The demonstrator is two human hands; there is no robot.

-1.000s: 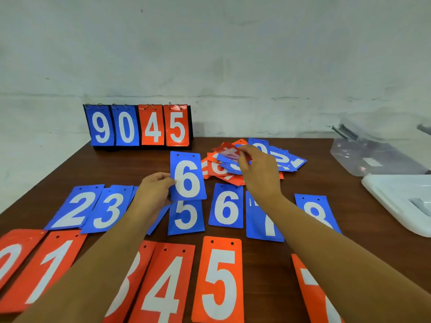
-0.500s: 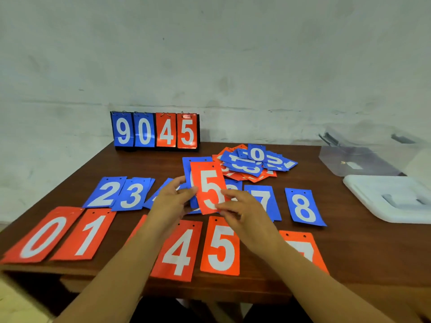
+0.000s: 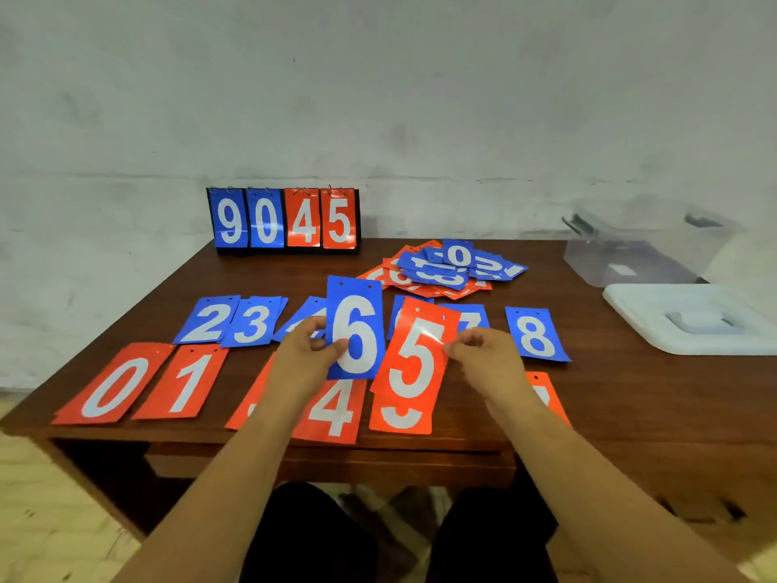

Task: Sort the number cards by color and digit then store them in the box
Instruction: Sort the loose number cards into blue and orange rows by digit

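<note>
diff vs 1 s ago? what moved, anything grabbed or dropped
The right hand left the unsorted pile with an orange 5 card and drew it toward the person. It now pinches that card over the other orange 5 lying in the near row. The left hand holds the blue 6 card as before. The laid-out cards, scoreboard, box and lid are unchanged.

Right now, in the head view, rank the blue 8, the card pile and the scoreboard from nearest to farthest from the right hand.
1. Blue 8, just right of the right hand.
2. Card pile, behind the hand, mid-table.
3. Scoreboard, far edge, to the left.
</note>
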